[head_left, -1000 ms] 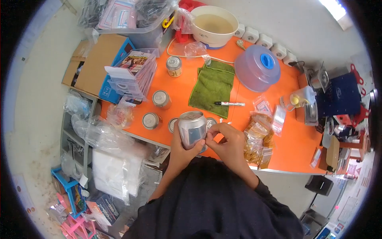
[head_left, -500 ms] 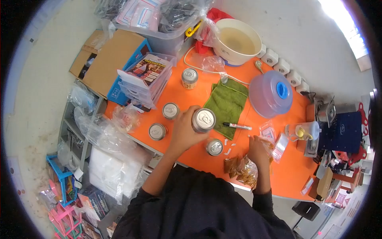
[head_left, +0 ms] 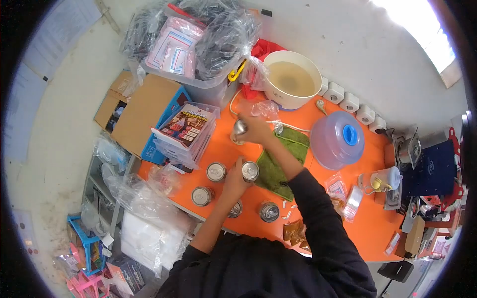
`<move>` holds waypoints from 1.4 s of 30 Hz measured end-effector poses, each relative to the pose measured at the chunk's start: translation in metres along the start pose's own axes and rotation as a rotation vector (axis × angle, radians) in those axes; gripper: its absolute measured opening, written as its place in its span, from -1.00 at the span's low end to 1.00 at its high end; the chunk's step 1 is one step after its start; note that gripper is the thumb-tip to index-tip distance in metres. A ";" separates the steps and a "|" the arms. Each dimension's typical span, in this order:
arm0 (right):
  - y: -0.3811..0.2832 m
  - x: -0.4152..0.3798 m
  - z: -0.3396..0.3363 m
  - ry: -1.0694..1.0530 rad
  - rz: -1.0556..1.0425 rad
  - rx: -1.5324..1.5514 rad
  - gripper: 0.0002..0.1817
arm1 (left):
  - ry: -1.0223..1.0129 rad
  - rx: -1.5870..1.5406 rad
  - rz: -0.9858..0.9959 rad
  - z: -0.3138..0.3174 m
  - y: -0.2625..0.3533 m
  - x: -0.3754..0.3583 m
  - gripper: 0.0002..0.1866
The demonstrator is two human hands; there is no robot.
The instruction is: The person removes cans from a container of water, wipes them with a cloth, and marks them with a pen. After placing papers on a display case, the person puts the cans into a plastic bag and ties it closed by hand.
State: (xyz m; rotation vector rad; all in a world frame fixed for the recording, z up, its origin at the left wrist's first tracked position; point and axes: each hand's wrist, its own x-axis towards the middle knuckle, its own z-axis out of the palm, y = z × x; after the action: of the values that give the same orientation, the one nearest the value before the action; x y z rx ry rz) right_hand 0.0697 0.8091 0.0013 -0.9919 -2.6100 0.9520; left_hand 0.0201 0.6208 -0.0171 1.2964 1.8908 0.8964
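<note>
Orange table [head_left: 318, 223], left hand [head_left: 233, 181] grasping can [head_left: 250, 171], right hand [head_left: 256, 130] grasping far can [head_left: 239, 128]

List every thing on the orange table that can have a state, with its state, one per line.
left hand: gripping a can.
can by the towel: upright, tab unopened, held.
right hand: closed around the far can.
far can: tilted, held.
cream bowl: filled with brownish liquid.
purple cover: dome down on the table.
green towel: spread flat.
</note>
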 end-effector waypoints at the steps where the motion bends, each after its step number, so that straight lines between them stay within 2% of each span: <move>1: 0.000 -0.010 -0.016 -0.007 0.094 0.220 -0.26 | -0.002 -0.001 0.002 -0.003 0.002 -0.004 -0.16; 3: 0.013 -0.026 -0.040 0.159 -0.172 0.233 -0.23 | 0.059 -0.021 0.074 -0.007 0.011 -0.014 -0.05; 4: 0.008 -0.041 -0.057 0.162 -0.167 0.224 -0.23 | 0.055 -0.028 0.080 -0.008 0.009 -0.017 -0.05; 6: -0.017 -0.077 -0.096 -0.010 -0.295 0.710 -0.15 | 0.165 -0.221 0.248 -0.013 0.003 -0.020 -0.14; 7: -0.024 -0.090 -0.105 0.000 -0.292 0.702 -0.15 | 0.159 -0.226 0.258 -0.020 0.017 -0.022 -0.14; 9: -0.037 -0.114 -0.116 -0.248 -0.419 0.898 -0.08 | -0.209 -1.269 -0.078 -0.039 0.050 -0.026 -0.23; 10: -0.046 -0.124 -0.117 -0.246 -0.418 0.893 -0.08 | -0.212 -1.271 -0.075 -0.048 0.067 -0.031 -0.23; 12: -0.064 -0.140 -0.112 -0.356 -0.471 0.769 -0.07 | -0.876 -1.631 0.010 -0.058 0.088 -0.043 -0.18; 13: -0.071 -0.150 -0.108 -0.327 -0.462 0.799 -0.08 | -0.993 -1.838 0.058 -0.052 0.080 -0.043 -0.22; 14: -0.080 -0.162 -0.105 -0.327 -0.465 0.799 -0.08 | -0.992 -1.836 0.060 -0.052 0.082 -0.052 -0.22; 16: -0.101 -0.189 -0.102 -0.070 -0.333 0.617 -0.12 | -0.488 -1.306 -0.054 -0.056 0.094 -0.077 -0.22; 17: -0.113 -0.200 -0.101 0.015 -0.299 0.518 -0.18 | -0.492 -1.303 -0.059 -0.055 0.094 -0.085 -0.22; 19: -0.137 -0.221 -0.109 0.057 -0.207 0.503 -0.23 | -0.468 -1.582 -0.056 -0.051 0.096 -0.099 -0.29; 20: -0.143 -0.229 -0.110 0.094 -0.119 0.483 -0.27 | -0.474 -1.579 -0.063 -0.052 0.098 -0.106 -0.29; 27: -0.146 -0.264 -0.098 0.064 -0.052 0.624 -0.35 | -0.555 -1.484 -0.043 -0.054 0.101 -0.136 -0.28; 29: -0.151 -0.270 -0.093 0.147 -0.054 0.710 -0.44 | -0.550 -1.457 -0.026 -0.053 0.101 -0.138 -0.27; 35: -0.141 -0.275 -0.079 0.142 -0.007 0.858 -0.47 | -0.585 -1.425 -0.056 -0.051 0.097 -0.139 -0.28; 42: -0.138 -0.280 -0.073 0.155 0.066 0.849 -0.50 | -0.599 -1.472 -0.109 -0.041 0.089 -0.139 -0.30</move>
State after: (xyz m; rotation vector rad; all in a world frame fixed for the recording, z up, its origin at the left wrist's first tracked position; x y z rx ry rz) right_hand 0.2367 0.5845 0.1579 -0.8489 -1.7411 1.6942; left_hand 0.0695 0.5061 0.0986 0.3979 0.4637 1.2319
